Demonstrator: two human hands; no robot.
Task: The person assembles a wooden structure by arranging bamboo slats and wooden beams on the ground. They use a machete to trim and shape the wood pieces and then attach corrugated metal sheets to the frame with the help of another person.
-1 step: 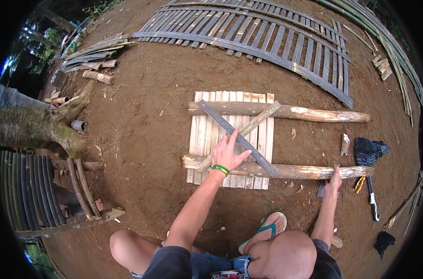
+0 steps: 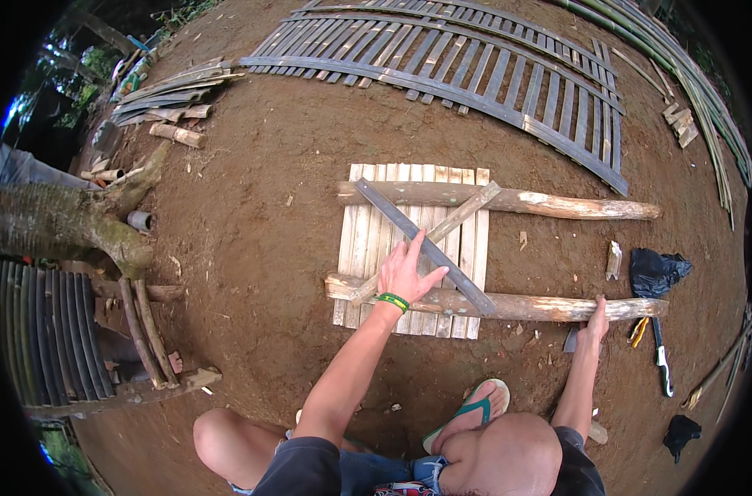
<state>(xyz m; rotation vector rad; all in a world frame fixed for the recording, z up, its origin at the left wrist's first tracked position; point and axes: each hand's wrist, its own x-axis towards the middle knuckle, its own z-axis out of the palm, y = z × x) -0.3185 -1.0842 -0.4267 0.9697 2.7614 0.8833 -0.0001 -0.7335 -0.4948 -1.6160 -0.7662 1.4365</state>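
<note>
A panel of pale split-bamboo slats lies on the ground before me, with a far log and a near log across it. Two thin strips cross over the logs in an X: a dark grey strip on top and a light brown strip beneath. My left hand rests on the dark strip by the crossing, index finger and thumb spread apart; some of its fingers are partly hidden. Towards its right end, my right hand grips the near log, fingers partly hidden behind it.
Beyond lies a large slatted frame. To the right are a black plastic bag, a white-handled tool, a yellow-handled tool and bamboo poles. A metal blade is beside my right hand. A tree trunk stands left.
</note>
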